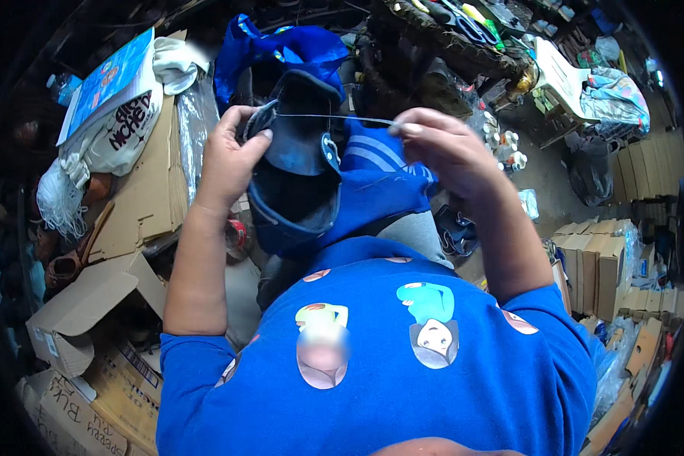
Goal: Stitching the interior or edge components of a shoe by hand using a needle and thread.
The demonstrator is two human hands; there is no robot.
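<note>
A dark shoe upper (300, 144), with a padded edge and metal eyelets along one side, sits over my lap. My left hand (232, 156) pinches its left rim between thumb and fingers. From that rim a thin pale thread (334, 116) runs taut to the right, across the opening. My right hand (441, 144) is closed on the thread's far end, raised to the right of the upper. Whether a needle is in those fingers cannot be made out. Under the upper lies blue cloth with pale stripes (376, 152).
A blue bag (281, 49) lies just beyond the upper. Flat cardboard (148, 182) and an open carton (91, 304) stand to the left. At the right are a white plastic chair (558, 80), small bottles (509, 148) and stacked boxes (596, 262).
</note>
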